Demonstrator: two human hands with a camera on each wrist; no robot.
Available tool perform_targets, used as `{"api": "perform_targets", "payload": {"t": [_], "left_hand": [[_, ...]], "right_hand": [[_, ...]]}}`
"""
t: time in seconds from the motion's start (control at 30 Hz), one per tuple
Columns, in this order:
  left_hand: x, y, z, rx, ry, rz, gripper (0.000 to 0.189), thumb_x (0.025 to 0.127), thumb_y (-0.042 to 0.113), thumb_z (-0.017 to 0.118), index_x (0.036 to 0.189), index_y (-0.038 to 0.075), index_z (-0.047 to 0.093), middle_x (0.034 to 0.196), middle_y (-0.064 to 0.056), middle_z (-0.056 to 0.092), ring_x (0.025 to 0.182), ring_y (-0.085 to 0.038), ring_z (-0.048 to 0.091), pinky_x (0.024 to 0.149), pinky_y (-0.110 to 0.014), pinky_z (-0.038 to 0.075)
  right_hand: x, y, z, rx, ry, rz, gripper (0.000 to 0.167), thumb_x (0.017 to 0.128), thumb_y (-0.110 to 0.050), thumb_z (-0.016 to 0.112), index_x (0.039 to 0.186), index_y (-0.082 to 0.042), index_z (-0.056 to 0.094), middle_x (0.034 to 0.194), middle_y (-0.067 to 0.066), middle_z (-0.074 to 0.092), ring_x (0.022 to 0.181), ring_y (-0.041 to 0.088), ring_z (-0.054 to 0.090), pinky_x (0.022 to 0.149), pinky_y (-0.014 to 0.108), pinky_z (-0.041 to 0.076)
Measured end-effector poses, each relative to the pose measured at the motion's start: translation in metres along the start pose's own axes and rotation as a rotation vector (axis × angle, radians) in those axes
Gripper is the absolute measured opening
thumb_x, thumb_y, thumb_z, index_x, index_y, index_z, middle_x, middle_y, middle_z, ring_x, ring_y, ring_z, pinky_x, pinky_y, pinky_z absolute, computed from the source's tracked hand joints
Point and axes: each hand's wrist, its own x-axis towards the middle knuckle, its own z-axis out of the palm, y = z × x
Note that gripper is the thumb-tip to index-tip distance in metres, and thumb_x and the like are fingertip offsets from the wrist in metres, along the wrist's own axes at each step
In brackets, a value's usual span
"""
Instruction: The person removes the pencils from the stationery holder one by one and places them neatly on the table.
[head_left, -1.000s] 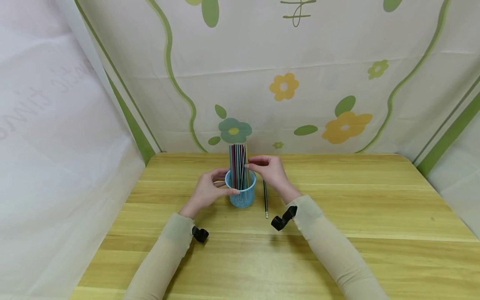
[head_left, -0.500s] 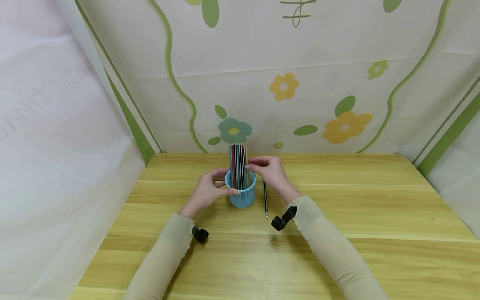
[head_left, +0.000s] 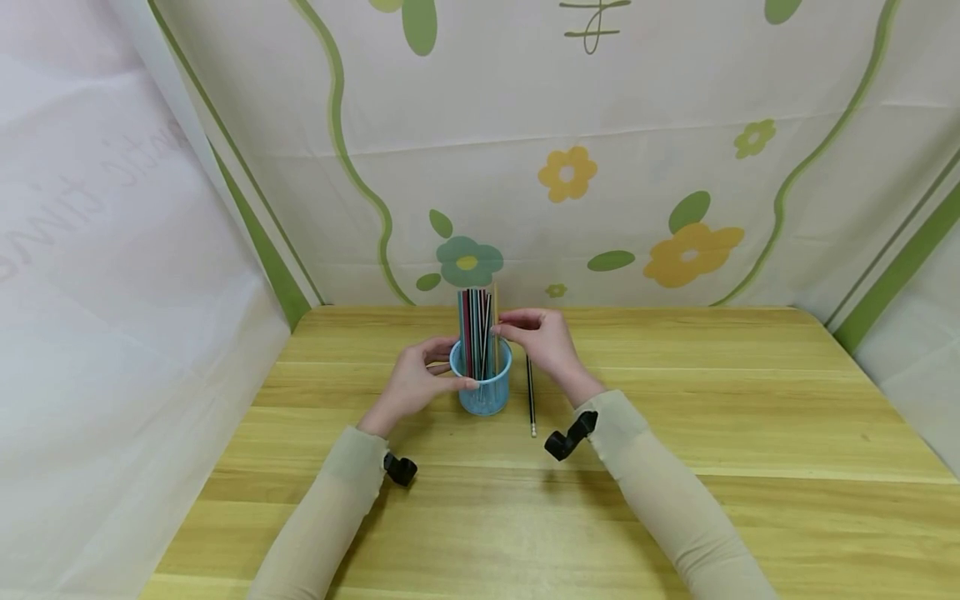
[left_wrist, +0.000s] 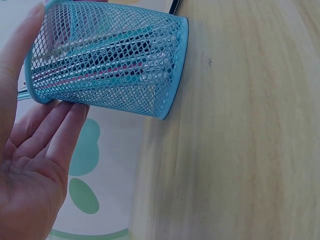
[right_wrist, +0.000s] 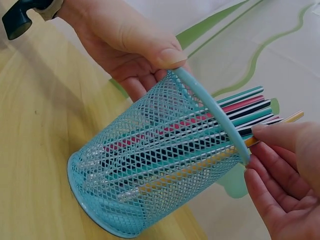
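A light blue mesh pencil cup (head_left: 483, 402) stands upright on the table, holding several striped pencils (right_wrist: 250, 107) in teal, black, red and white. My left hand (head_left: 415, 379) grips the cup from the left, thumb at the rim and fingers around the far side. Among the pencils is a yellow one (right_wrist: 295, 117), its eraser end down inside the mesh. My right hand (head_left: 546, 343) pinches this yellow pencil between thumb and index finger above the rim. In the right wrist view the other fingers of that hand are loosely bent beside the rim.
A black pencil (head_left: 531, 402) lies on the wooden table (head_left: 480, 525) just right of the cup, below my right hand. Behind the table hangs a white cloth (head_left: 480, 108) printed with flowers, and another cloth (head_left: 90, 300) hangs at the left.
The yellow pencil has risen slightly in the cup, and my right hand has shifted a little to the right with it. My left hand and the cup have not visibly moved.
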Motion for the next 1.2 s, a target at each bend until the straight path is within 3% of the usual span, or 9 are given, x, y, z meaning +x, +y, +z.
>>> {"api": "perform_targets", "payload": {"t": [0.6, 0.83, 1.2], "left_hand": [[0.001, 0.0, 0.0, -0.002, -0.003, 0.005, 0.067, 0.074, 0.02, 0.095, 0.133, 0.008, 0.064, 0.123, -0.009, 0.068, 0.114, -0.027, 0.065, 0.1, -0.047, 0.054], [0.002, -0.001, 0.0, -0.025, -0.013, -0.03, 0.07, 0.077, 0.007, 0.091, 0.138, -0.001, 0.058, 0.13, -0.021, 0.063, 0.12, -0.038, 0.06, 0.104, -0.054, 0.049], [0.002, -0.003, 0.0, -0.019, -0.006, 0.012, 0.067, 0.075, 0.017, 0.094, 0.133, 0.005, 0.064, 0.124, -0.012, 0.067, 0.114, -0.029, 0.064, 0.099, -0.043, 0.055]], "right_hand": [[0.0, -0.016, -0.012, 0.132, 0.01, -0.03, 0.032, 0.09, -0.022, 0.082, 0.116, -0.004, 0.075, 0.106, 0.009, 0.074, 0.095, 0.028, 0.073, 0.087, 0.037, 0.06], [0.0, -0.021, -0.016, 0.155, 0.017, -0.049, 0.035, 0.091, -0.02, 0.081, 0.118, 0.001, 0.073, 0.107, 0.012, 0.074, 0.098, 0.034, 0.071, 0.085, 0.034, 0.061], [-0.002, -0.035, -0.03, 0.251, 0.059, -0.109, 0.033, 0.089, -0.017, 0.082, 0.115, 0.003, 0.074, 0.105, 0.014, 0.073, 0.096, 0.036, 0.071, 0.088, 0.042, 0.06]]}}
